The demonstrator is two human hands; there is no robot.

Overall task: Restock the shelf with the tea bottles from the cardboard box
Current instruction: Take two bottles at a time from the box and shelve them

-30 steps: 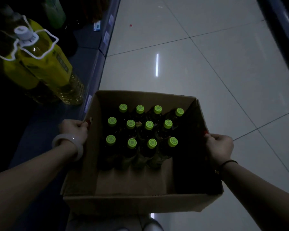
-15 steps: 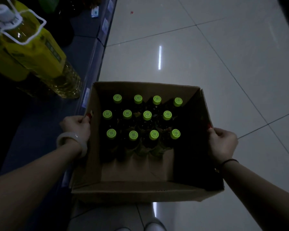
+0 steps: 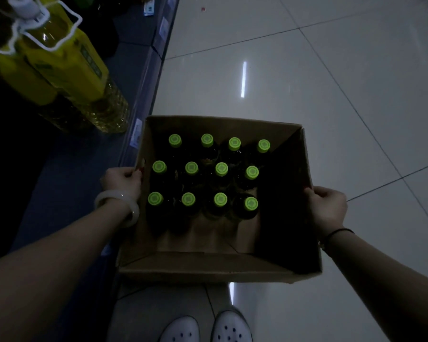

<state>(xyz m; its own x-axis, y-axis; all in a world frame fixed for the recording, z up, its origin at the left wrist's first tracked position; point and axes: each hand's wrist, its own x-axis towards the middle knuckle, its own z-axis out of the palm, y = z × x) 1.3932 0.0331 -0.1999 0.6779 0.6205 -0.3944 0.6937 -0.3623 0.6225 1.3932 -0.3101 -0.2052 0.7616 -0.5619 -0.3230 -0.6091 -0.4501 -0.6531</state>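
An open cardboard box (image 3: 208, 270) hangs in front of me above the tiled floor. Inside stand several dark tea bottles with bright green caps (image 3: 221, 169), packed in rows toward the box's far left; the near and right parts of the box hold nothing. My left hand (image 3: 122, 180) grips the box's left wall at its top edge, a pale bangle on the wrist. My right hand (image 3: 328, 209) grips the right wall. The dark blue shelf (image 3: 67, 183) runs along my left side, its board just beside the box.
Large oil bottles with yellow labels (image 3: 67, 67) and white handles stand on the shelf at upper left. Price tags line the shelf's front edge (image 3: 136, 134). Glossy floor tiles (image 3: 307, 82) stretch ahead and right. My white shoes (image 3: 205, 327) show below the box.
The box, still held in both hands, has shifted slightly lower and nearer the shelf edge; the view tipped down, so my shoes come into sight.
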